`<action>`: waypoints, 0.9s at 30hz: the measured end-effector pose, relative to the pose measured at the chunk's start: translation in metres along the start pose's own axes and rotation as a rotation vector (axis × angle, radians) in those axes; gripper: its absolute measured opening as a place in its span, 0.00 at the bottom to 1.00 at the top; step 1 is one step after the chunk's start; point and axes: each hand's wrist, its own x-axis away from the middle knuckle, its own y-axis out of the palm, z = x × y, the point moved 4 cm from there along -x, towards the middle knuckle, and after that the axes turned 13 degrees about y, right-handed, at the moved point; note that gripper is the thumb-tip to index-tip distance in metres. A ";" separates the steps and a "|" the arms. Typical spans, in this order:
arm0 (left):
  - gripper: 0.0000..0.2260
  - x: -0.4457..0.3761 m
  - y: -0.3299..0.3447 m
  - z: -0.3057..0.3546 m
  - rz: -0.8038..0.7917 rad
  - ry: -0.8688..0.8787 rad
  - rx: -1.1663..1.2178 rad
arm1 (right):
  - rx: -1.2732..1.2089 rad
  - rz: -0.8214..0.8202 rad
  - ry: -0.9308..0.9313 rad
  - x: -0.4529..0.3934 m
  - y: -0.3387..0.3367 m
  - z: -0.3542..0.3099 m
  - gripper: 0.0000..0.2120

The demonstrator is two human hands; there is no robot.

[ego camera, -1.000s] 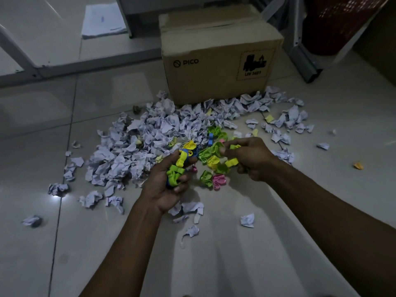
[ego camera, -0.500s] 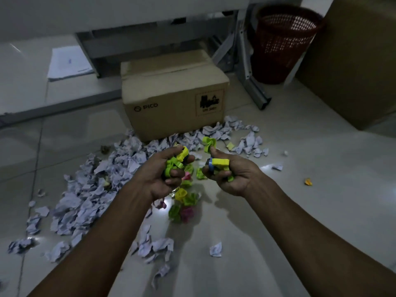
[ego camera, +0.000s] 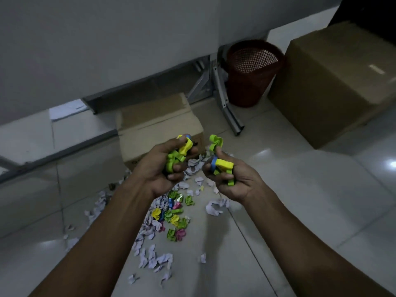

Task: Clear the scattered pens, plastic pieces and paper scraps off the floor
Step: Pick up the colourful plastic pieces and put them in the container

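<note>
I grip handfuls of plastic pieces (ego camera: 179, 156) in my left hand (ego camera: 159, 168) and right hand (ego camera: 230, 179), raised toward the red bin (ego camera: 250, 82) at one o'clock; paper scraps (ego camera: 150, 230) litter the floor (ego camera: 300, 211) below.

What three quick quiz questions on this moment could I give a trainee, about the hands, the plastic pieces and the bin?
1. True or false: both the left hand and the right hand grip plastic pieces.
2. Which container stands upright beside the large cardboard box?
A. a red mesh bin
B. a blue bucket
C. a glass jar
3. Fill in: the loose plastic pieces on the floor lie among ___ scraps.

Key: 1 true; 2 A; 3 paper.
</note>
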 end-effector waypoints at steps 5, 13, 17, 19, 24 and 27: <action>0.08 0.047 0.091 0.086 -0.037 -0.021 0.052 | -0.045 -0.033 0.008 0.112 0.074 -0.031 0.12; 0.12 0.150 0.258 0.237 -0.104 -0.073 0.150 | -0.148 -0.197 -0.082 0.323 0.207 -0.082 0.37; 0.12 0.197 0.335 0.290 -0.121 -0.086 0.172 | -0.189 -0.218 -0.135 0.418 0.250 -0.105 0.35; 0.11 0.211 0.364 0.305 -0.130 -0.095 0.187 | -0.190 -0.224 -0.156 0.453 0.263 -0.114 0.34; 0.09 0.235 0.439 0.336 -0.159 -0.071 0.219 | -0.197 -0.288 -0.221 0.525 0.284 -0.142 0.34; 0.08 0.239 0.481 0.347 -0.199 -0.059 0.234 | -0.209 -0.328 -0.254 0.558 0.288 -0.160 0.32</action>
